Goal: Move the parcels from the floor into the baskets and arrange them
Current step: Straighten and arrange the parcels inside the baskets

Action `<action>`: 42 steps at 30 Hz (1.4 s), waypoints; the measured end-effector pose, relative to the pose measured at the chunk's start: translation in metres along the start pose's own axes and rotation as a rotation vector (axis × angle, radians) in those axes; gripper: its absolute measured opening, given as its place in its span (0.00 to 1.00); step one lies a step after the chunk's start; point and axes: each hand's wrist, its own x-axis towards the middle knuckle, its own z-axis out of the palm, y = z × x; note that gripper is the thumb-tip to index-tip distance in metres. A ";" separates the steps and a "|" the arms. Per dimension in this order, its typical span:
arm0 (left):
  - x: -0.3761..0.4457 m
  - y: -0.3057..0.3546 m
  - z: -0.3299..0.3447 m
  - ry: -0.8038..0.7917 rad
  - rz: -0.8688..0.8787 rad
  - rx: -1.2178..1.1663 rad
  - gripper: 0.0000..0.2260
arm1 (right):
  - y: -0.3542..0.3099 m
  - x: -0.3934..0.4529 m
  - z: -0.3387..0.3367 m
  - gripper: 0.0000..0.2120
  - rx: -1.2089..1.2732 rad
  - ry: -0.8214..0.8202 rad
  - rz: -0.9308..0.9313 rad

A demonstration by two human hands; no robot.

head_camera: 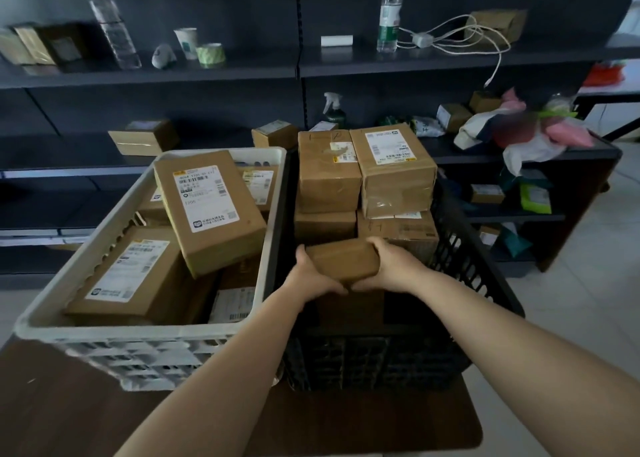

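A small brown parcel is held just below the centre of the frame, over the near part of the black basket. It is gripped from both ends: the left hand is wrapped round its left end with the thumb on top, and the right hand is curled over its right end; the fingers of both are hidden beneath the box, so their spread cannot be told.

Behind it, towards the centre of the frame, four stacked parcels are counted in the black basket, two upper ones resting on two lower ones. A darker box is seen just below the held parcel, though it is too dim to be made out well.

In the white basket, at the left of the frame, at least five parcels can be counted, piled loosely, with the labelled parcel lying tilted on top.

Two baskets are counted, side by side and touching, on a brown desk.

Trouble could arise if the parcel were set down against the tall stack: the upper boxes rise above the basket rim and could be nudged over its far edge. The tilted parcel on the left could likewise slide if the baskets were jolted.
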 end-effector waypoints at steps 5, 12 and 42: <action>-0.005 0.001 -0.011 0.245 0.205 -0.467 0.42 | -0.012 0.005 -0.016 0.37 0.434 0.328 0.077; -0.028 0.046 -0.031 0.139 0.206 -0.738 0.37 | -0.048 -0.005 -0.043 0.23 0.818 0.324 0.078; -0.013 0.017 -0.018 0.059 0.001 0.404 0.40 | -0.044 -0.002 0.003 0.18 0.327 -0.030 0.082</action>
